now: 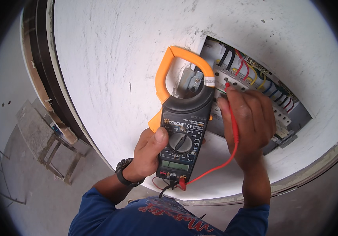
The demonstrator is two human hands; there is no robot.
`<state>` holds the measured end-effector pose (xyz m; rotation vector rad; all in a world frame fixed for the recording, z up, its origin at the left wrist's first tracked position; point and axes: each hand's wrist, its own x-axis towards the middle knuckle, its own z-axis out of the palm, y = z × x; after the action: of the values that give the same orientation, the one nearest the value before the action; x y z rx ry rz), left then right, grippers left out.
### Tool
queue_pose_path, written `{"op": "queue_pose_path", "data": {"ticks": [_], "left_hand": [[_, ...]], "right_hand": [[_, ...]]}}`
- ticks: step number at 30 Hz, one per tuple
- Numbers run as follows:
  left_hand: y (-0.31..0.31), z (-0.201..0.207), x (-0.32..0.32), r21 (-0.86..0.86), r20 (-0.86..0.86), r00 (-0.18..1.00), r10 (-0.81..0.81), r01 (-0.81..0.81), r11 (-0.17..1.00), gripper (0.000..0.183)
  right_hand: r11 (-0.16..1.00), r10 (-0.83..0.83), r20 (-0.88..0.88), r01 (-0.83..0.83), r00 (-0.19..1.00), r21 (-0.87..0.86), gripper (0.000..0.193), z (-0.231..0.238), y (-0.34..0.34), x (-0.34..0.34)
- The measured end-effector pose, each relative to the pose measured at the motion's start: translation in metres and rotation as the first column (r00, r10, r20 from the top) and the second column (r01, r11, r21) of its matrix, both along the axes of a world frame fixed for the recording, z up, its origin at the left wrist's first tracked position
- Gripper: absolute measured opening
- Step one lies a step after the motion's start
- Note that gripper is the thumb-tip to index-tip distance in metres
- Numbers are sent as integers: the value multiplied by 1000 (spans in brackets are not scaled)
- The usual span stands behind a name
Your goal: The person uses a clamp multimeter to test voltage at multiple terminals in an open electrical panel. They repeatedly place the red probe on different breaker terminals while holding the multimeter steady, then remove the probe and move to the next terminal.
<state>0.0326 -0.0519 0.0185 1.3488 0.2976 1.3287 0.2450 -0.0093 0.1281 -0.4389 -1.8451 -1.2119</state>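
Note:
My left hand (147, 151) is wrapped round the lower body of a black and orange clamp meter (182, 106), thumb on its front beside the dial. The orange jaw is closed, with nothing seen running through it. Between the fingers of my right hand (251, 118) is a red test probe (234, 124), its tip at a screw terminal on the row of circuit breakers (237, 82). A red lead (220, 167) runs from the probe to the meter's lower edge. The black lead (167, 188) is plugged in beside it; its far end is hidden.
The breakers sit in a recessed electrical panel (300, 107) with black, red, yellow and blue wires (241, 65) entering from above. Around it is a rough white wall (106, 51). A worn wooden bench (39, 137) stands on the floor at left, near a dark door frame (45, 59).

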Motion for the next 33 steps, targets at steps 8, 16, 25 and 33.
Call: {"op": "queue_pose_path", "data": {"ticks": [8,16,25,33], "left_hand": [[1,-1,1,-16,-2,1000,3,-3,1000,92],[0,-2,1,-21,9,1000,7,-7,1000,90],[1,-6,3,-30,22,1000,-8,9,1000,89],[1,-11,3,-25,27,1000,0,1,1000,88]], "right_hand": [[999,38,-21,-39,999,-37,35,0,0,2],[998,42,-21,-43,999,-51,34,1,-1,1],[997,34,-17,-36,999,-71,34,0,-1,3],[994,71,-21,-72,997,-79,36,-1,1,3]]}}
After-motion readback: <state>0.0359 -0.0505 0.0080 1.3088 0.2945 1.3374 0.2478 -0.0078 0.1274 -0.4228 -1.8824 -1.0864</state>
